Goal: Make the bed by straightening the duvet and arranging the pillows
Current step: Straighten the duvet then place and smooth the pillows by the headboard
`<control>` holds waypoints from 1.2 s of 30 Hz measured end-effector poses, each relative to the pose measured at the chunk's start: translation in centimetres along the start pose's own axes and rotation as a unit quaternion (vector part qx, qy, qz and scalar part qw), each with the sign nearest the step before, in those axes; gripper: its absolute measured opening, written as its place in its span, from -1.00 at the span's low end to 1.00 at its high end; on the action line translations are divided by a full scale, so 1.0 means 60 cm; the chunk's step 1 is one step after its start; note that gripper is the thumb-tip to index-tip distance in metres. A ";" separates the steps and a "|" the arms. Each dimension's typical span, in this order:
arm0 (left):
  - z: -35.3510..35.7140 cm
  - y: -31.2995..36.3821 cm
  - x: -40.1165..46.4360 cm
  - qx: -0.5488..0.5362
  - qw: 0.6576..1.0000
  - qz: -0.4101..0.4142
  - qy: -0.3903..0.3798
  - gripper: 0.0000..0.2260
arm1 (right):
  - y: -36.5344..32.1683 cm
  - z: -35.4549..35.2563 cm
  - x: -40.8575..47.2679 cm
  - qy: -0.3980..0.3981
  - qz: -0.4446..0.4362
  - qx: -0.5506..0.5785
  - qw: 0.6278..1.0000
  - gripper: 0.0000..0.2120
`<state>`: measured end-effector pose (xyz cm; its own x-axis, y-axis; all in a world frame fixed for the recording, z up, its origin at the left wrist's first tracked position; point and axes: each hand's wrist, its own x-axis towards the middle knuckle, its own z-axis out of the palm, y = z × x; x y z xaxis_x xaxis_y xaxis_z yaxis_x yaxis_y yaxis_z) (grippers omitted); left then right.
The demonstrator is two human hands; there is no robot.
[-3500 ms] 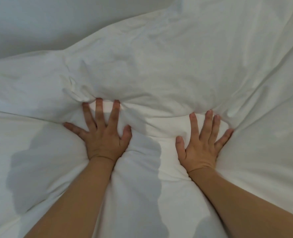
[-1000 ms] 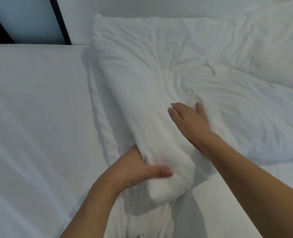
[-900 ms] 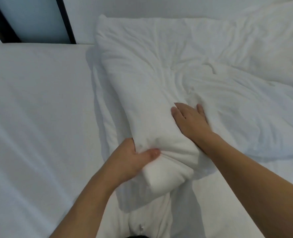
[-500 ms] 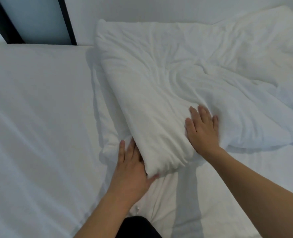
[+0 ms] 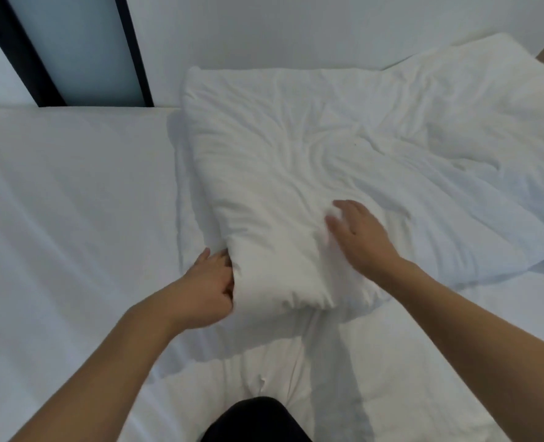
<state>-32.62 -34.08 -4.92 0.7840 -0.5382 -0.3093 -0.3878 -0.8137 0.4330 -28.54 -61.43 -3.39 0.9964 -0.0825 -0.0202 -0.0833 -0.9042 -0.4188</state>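
On the duvet's (image 5: 312, 161) near corner: my left hand (image 5: 205, 290) tucked beneath, grip hidden; right hand (image 5: 358, 237) open, flat on top.

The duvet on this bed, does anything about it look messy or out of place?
Yes. The duvet is bunched and folded over itself toward the wall, heavily creased, leaving the sheet on the left bare. The left hand presses its folded corner; the right hand lies flat on top.
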 end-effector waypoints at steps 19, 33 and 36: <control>0.006 -0.026 0.047 -0.073 0.976 -0.205 0.025 -0.66 | -0.133 -0.150 -0.026 -0.027 -0.082 -0.182 0.979 -0.93; -0.073 0.089 0.123 -0.237 0.969 -0.015 -0.074 -0.62 | -0.133 -0.183 -0.031 0.002 -0.097 0.000 0.995 -0.80; -0.092 0.068 0.070 -0.350 0.929 0.070 -0.102 -0.43 | -0.127 -0.192 -0.025 -0.020 -0.097 0.027 0.995 -0.79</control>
<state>-28.23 -38.47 0.21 0.6143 -0.7158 -0.3319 -0.0132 -0.4300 0.9027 -29.60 -59.26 10.28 0.9935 0.1101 0.0303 0.1114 -0.8773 -0.4668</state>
